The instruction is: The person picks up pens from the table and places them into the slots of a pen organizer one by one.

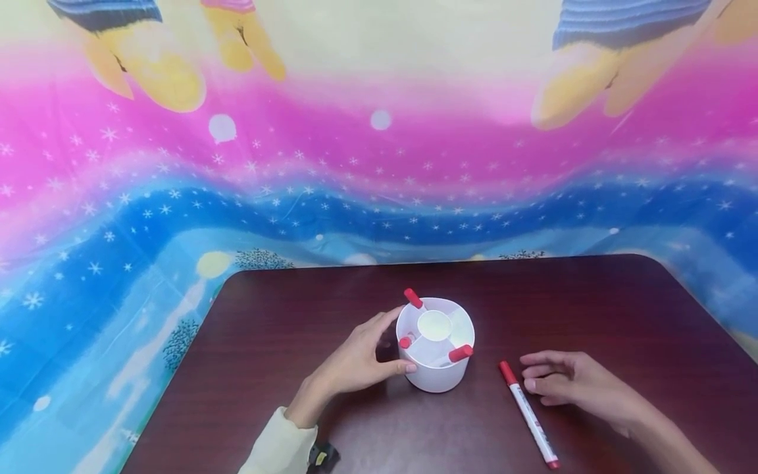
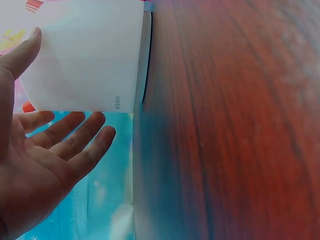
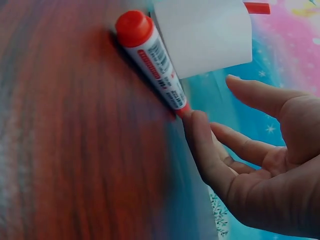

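Note:
A white round pen holder point(image 1: 435, 378) with a central ring and divided compartments stands upright on the table. My left hand point(image 1: 361, 355) is at its left side, thumb overlapping the front wall and index fingertip right at the back rim. In the left wrist view the fingers point(image 2: 82, 142) are spread and loosely bent beside the holder's wall. A white marker point(image 1: 533, 421) with red ends lies on the table to the holder's right. Just right of its red cap is my right hand point(image 1: 574, 385), fingers relaxed, a fingertip point(image 3: 200, 120) close by the cap in the right wrist view.
Inside the holder lean a back marker point(image 1: 413, 298), a left marker point(image 1: 405, 342) and a front-right marker point(image 1: 460, 353), all red-tipped. The dark wooden table point(image 1: 296, 296) ends at a colourful printed curtain point(image 1: 355, 164). A dark strap point(image 1: 322, 456) sits at the left sleeve.

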A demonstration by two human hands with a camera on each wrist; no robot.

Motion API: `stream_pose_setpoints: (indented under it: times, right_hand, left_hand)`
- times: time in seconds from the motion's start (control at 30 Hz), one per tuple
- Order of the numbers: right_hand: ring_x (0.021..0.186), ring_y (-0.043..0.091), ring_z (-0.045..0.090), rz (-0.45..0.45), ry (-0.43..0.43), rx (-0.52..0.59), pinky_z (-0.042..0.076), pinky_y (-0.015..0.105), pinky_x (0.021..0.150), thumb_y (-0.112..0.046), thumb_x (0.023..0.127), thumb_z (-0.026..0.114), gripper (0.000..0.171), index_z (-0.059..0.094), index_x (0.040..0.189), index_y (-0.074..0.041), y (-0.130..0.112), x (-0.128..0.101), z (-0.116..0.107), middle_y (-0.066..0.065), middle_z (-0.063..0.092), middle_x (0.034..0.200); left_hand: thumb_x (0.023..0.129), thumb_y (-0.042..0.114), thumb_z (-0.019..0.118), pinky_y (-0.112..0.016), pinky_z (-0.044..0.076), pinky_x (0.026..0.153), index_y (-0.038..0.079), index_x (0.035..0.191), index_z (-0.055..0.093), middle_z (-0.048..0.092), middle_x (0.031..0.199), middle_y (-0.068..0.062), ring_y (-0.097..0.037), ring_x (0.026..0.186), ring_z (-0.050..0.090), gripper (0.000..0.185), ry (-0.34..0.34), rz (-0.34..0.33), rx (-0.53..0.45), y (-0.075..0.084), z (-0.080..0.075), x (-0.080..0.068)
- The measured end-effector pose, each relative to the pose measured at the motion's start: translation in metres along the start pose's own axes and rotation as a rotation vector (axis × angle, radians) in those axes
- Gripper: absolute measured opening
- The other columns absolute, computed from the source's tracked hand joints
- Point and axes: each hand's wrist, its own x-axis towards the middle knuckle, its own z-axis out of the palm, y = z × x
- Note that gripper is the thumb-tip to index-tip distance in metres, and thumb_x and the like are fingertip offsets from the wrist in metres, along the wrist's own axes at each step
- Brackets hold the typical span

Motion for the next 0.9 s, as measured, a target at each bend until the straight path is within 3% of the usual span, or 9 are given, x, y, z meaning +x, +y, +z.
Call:
stream_pose_setpoints:
  times: [0.33, 0.57, 0.73, 0.9]
  right_hand:
    - [0.096, 0.01, 0.073, 0.03, 0.012, -0.043, 0.066, 0.036, 0.077, -0.016, 0.102, 0.073, 0.059, 0.051, 0.145, 0.018, 0.005, 0.001, 0.008, 0.011, 0.076, 0.117]
    - [0.087, 0.014, 0.071, 0.085, 0.099, -0.161, 0.065, 0.035, 0.069, -0.02, 0.096, 0.08, 0.056, 0.061, 0.139, 0.011, 0.001, 0.006, 0.019, 0.005, 0.075, 0.105]
    - [0.08, 0.015, 0.071, 0.069, 0.157, -0.241, 0.063, 0.035, 0.063, -0.02, 0.089, 0.088, 0.055, 0.067, 0.132, 0.008, -0.002, 0.009, 0.026, 0.004, 0.073, 0.099]
    - [0.076, 0.013, 0.07, 0.027, 0.167, -0.234, 0.064, 0.035, 0.06, -0.015, 0.086, 0.09, 0.053, 0.069, 0.129, 0.007, -0.004, 0.01, 0.03, 0.006, 0.073, 0.095]
  left_hand:
    - [0.087, 0.052, 0.086, -0.039, 0.059, 0.108, 0.036, 0.167, 0.034, 0.058, 0.151, 0.008, -0.013, 0.133, 0.061, 0.097, 0.002, 0.008, 0.002, 0.0, 0.001, 0.0]
    - [0.087, 0.053, 0.087, -0.042, 0.057, 0.111, 0.035, 0.167, 0.034, 0.057, 0.153, 0.008, -0.013, 0.136, 0.059, 0.097, 0.003, 0.02, 0.009, -0.001, 0.002, 0.0]
    - [0.087, 0.053, 0.086, -0.044, 0.057, 0.112, 0.035, 0.167, 0.034, 0.057, 0.153, 0.008, -0.013, 0.137, 0.059, 0.097, 0.005, 0.024, 0.01, -0.001, 0.002, 0.0]
    - [0.087, 0.053, 0.086, -0.041, 0.058, 0.11, 0.036, 0.167, 0.034, 0.058, 0.152, 0.008, -0.013, 0.134, 0.06, 0.097, 0.007, 0.022, 0.003, -0.002, 0.001, 0.0]
